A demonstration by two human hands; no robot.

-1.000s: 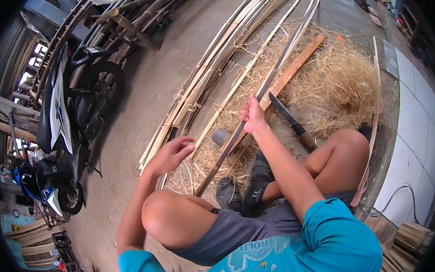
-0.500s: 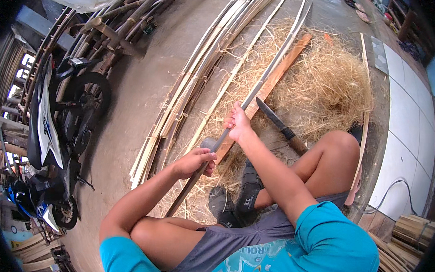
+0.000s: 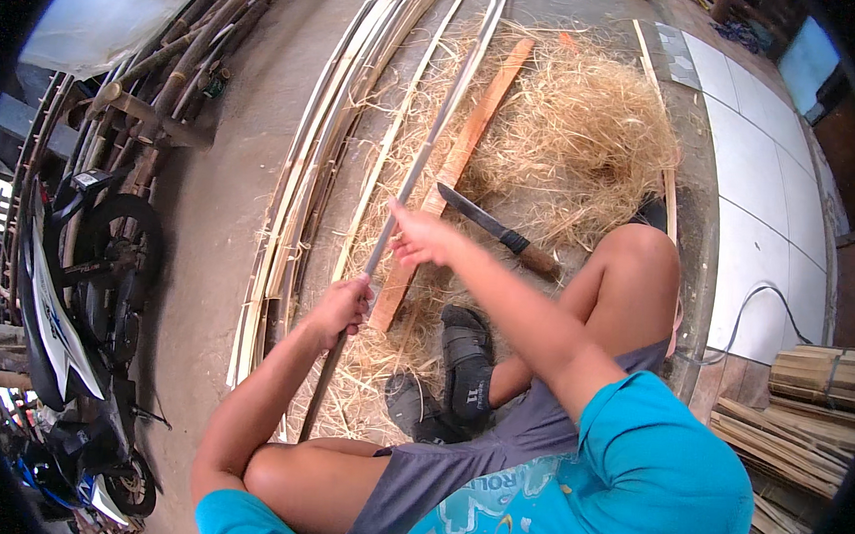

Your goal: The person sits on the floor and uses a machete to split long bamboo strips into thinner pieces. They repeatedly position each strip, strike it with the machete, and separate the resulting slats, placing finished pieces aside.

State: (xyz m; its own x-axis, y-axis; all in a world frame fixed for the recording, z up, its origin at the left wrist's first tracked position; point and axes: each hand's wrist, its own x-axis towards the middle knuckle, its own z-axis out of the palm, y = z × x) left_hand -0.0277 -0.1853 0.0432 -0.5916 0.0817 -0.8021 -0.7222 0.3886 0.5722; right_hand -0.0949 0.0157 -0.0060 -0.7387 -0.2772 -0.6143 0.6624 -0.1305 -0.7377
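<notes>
Writing first: pale block lettering within a printed design on the teal shirt [image 3: 660,467], partly lost in folds; small white characters on one dark shoe [image 3: 466,362]; marks on the white side panel of a motorcycle [image 3: 53,313], too small to make out. Left elbow bent beside the left knee, forearm angled up and inward; left hand [image 3: 340,309] closed round a long, narrow grey-brown strip [image 3: 416,173], thumb uppermost. Right forearm reaches across from lower right, slightly blurred; right hand [image 3: 424,237] part-open at the strip's right side, fingers loosely bent, contact uncertain. Strip slants from near left knee to top edge, left of an orange-brown board [image 3: 480,123]. Machete [image 3: 489,227] on floor right of board; curly shavings [image 3: 592,130] heaped beyond.
</notes>
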